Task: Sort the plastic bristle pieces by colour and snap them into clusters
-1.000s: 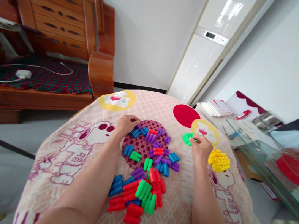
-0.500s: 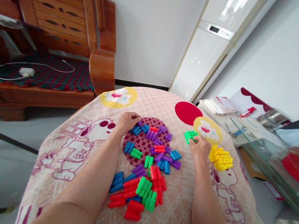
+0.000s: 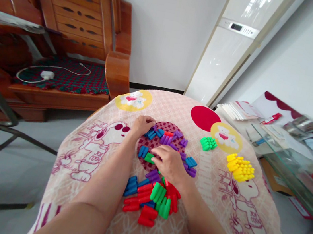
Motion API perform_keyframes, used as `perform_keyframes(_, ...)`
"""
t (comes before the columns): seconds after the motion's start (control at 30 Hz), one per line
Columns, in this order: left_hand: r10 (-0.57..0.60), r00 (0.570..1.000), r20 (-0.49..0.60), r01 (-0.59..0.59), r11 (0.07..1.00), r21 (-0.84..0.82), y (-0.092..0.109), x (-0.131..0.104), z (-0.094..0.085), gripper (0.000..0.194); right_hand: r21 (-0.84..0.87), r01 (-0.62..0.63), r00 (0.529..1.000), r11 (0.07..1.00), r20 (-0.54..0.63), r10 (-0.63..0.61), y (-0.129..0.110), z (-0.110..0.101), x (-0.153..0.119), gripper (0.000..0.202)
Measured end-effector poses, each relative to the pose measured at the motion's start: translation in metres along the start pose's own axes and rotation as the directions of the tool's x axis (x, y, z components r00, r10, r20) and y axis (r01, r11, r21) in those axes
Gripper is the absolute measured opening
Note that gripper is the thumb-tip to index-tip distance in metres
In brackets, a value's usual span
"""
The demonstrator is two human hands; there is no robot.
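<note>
Colored plastic finger-shaped pieces, joined in small clusters, lie on the table. My left hand (image 3: 143,124) rests at the far left of the pile with its fingers curled together beside blue pieces (image 3: 151,134); whatever is between its fingertips is hidden. Over the middle of the pile is my right hand (image 3: 171,162), thumb and fingers apart, its tips next to a green piece (image 3: 149,157). Purple pieces (image 3: 166,139) lie beyond it. Red pieces (image 3: 147,215) and a green piece (image 3: 158,192) lie nearer to me. A green group (image 3: 208,143) and a yellow group (image 3: 240,168) stand to the right.
The round table wears a patterned cloth (image 3: 79,143). A wooden bench (image 3: 70,21) with a charger and cable stands at the left back, a white floor-standing unit (image 3: 224,56) behind. On the right is a glass-topped table (image 3: 285,156) with papers and a red bowl.
My right hand has left the green group on the right and moved left over the pile. My left hand has stayed by the blue pieces. The view has shifted slightly.
</note>
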State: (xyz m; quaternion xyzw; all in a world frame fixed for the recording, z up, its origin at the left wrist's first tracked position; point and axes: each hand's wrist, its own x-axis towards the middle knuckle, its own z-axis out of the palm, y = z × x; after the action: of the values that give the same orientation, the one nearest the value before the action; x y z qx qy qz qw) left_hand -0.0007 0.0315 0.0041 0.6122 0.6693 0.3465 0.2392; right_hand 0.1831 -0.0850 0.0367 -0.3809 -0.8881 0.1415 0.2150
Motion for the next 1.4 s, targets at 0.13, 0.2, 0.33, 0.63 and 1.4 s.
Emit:
perform_keyframes(0.13,-0.009,1.0,0.002,0.009,1.0,-0.003,0.0,0.0,-0.001,0.025,-0.148,0.013,0.992,0.989,0.124,0.005,-0.009,0.018,0.001,0.016)
perform_keyframes(0.2,-0.004,1.0,0.005,0.004,1.0,-0.005,0.0,0.0,-0.001,0.025,-0.109,-0.026,0.996,0.994,0.082,0.035,-0.009,0.019,0.001,0.019)
perform_keyframes(0.33,0.003,1.0,0.002,-0.003,1.0,-0.007,-0.002,0.0,0.0,0.026,0.172,-0.143,0.978,0.975,-0.127,0.166,0.005,0.0,0.003,0.018)
perform_keyframes(0.63,-0.022,1.0,0.006,0.022,1.0,0.018,0.001,-0.001,-0.002,0.026,0.062,-0.417,0.77,0.907,-0.505,0.389,0.094,-0.086,-0.024,0.022)
perform_keyframes(1.4,-0.02,1.0,0.009,0.02,1.0,-0.007,-0.001,-0.001,-0.001,0.027,-0.161,-0.702,0.667,0.694,-0.489,0.561,0.169,-0.086,-0.062,0.026)
